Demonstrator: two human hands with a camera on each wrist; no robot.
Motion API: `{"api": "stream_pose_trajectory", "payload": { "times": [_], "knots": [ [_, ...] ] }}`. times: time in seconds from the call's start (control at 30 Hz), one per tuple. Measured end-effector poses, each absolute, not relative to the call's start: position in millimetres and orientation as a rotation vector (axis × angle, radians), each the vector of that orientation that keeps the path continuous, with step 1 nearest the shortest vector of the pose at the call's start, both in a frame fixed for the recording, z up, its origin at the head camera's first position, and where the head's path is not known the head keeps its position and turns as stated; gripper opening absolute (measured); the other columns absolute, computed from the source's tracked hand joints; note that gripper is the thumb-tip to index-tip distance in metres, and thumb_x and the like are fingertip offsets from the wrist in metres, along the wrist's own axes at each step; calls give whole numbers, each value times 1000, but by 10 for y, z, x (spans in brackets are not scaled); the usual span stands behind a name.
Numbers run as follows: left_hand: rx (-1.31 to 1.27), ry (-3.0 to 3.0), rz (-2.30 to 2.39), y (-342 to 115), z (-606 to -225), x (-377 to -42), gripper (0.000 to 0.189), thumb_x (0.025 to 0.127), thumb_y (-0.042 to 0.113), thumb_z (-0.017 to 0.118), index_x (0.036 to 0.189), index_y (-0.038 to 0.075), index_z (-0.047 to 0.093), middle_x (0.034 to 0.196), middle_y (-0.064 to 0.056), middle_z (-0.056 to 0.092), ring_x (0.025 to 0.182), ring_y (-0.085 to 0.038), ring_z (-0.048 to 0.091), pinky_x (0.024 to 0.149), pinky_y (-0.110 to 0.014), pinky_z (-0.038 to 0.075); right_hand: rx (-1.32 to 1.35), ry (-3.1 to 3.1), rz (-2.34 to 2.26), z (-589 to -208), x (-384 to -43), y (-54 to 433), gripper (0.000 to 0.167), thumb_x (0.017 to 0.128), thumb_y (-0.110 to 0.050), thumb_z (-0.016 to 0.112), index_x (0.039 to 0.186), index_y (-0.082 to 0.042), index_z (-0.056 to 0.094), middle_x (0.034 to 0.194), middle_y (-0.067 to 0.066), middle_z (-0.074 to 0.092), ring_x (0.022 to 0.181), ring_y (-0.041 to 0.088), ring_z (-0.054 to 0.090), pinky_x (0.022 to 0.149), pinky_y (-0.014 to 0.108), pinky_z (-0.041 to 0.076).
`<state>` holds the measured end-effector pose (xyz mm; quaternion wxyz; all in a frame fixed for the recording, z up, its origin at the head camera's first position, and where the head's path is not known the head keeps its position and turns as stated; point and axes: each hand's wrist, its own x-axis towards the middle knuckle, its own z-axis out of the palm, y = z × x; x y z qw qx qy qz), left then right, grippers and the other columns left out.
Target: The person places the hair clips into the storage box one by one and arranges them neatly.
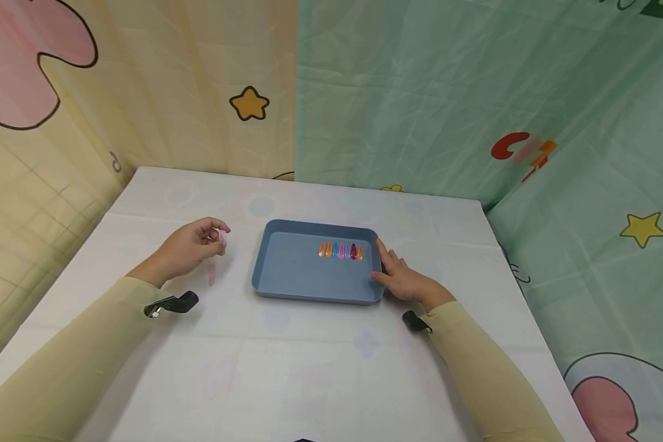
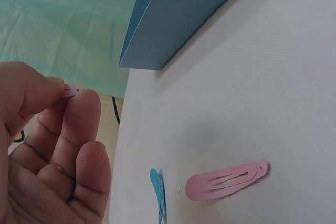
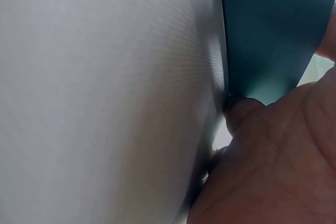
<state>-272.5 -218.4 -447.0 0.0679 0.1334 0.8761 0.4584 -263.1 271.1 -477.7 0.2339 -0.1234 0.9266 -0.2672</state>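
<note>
My left hand (image 1: 185, 248) pinches a small pink hair clip (image 1: 222, 237) between thumb and fingertips, above the table left of the tray. In the left wrist view only a sliver of the held clip (image 2: 73, 91) shows. Below that hand another pink hair clip (image 2: 228, 180) lies on the table, with a blue hair clip (image 2: 157, 195) beside it. The blue-grey tray (image 1: 298, 279) holds a row of several colourful hair clips (image 1: 341, 250) towards its right. My right hand (image 1: 406, 279) holds the tray's right side, thumb over the rim and fingers along the outer wall.
A white cloth covers the table (image 1: 309, 368). Patterned curtains (image 1: 392, 92) hang behind it and along both sides. Black wrist devices (image 1: 179, 302) stick out from the sleeves near each hand.
</note>
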Motion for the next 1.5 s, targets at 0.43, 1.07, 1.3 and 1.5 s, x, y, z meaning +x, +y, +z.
{"api": "stream_pose_trajectory", "payload": {
  "times": [0.43,1.07,1.3,1.5],
  "knots": [
    [357,2659,1348,-2192,-4485,-2746,32,104,17,67,132,4,61,98,-11,72,90,-22,72,75,-28,53,-341,2552,-733,-4778,-2636,2708,88,110,-45,44,167,-24,-20,177,16,-8,162,44,-12,128,66,-3],
    [336,2660,1372,-2156,-4456,-2715,19,105,18,65,116,2,63,105,-13,74,93,-12,73,78,-19,54,-327,2538,-745,-4762,-2627,2695,89,110,-44,45,167,-23,-20,178,16,-8,162,44,-13,128,66,-4],
    [340,2675,1367,-2162,-4446,-2723,19,103,20,69,110,3,63,101,-11,75,95,-19,74,77,-19,54,-318,2539,-741,-4765,-2625,2700,89,109,-45,45,167,-24,-20,178,16,-8,162,45,-13,127,67,-3],
    [329,2744,1328,-2165,-4438,-2712,18,101,22,72,105,7,65,99,-8,70,89,-19,67,73,-21,50,-310,2540,-735,-4771,-2627,2702,89,109,-46,45,167,-25,-20,178,15,-8,162,45,-13,128,67,-3]
  ]
}}
